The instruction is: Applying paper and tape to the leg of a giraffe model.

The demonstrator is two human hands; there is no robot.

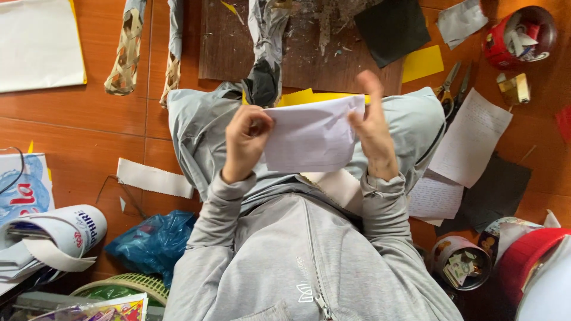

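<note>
Hands [245, 142] [375, 128] on white paper sheet [312, 139] above lap.

Paper, cloth and glossy tile

The white sheet [312, 134] is matt, creased paper; the grey jacket [309, 255] is soft matt cloth; the floor [89, 128] is glossy orange-brown tile; the blue bag [154, 241] is shiny crinkled plastic.

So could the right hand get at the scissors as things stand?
Probably, but not freely: the right hand is gripping the white paper together with the left hand. The scissors lie uncovered on the floor just beyond the right knee, with nothing between.
</note>
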